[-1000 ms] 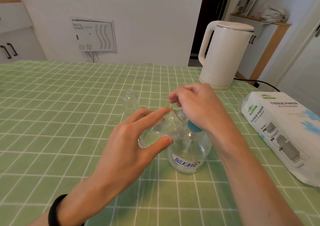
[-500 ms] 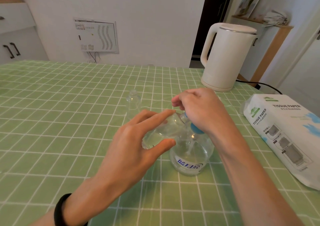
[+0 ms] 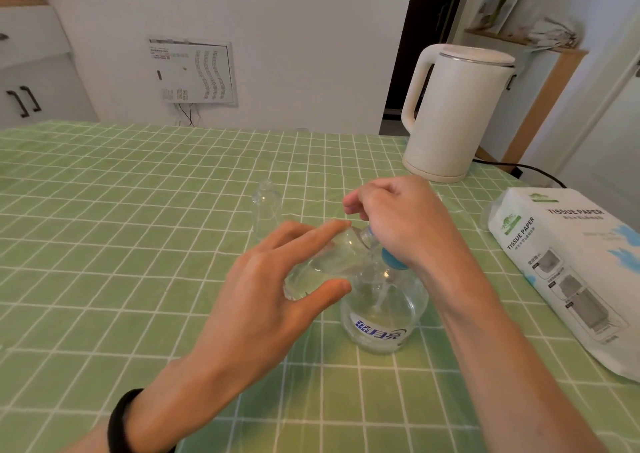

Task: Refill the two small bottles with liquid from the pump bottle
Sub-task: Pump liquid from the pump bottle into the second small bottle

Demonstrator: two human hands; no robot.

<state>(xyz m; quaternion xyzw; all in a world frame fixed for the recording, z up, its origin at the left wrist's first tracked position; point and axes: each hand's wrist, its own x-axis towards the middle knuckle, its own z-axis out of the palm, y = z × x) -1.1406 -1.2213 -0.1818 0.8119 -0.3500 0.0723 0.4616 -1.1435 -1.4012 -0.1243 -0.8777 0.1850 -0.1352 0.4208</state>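
On the green checked table, near a white kettle and a tissue paper pack, stood the clear pump bottle, the right hand curled over its blue pump. The left hand pinched a tilted small bottle, neck toward the pump; the second small bottle stood upright just behind.

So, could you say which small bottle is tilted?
The small bottle in the left hand, tilted toward the pump bottle; the other bottle stands upright.
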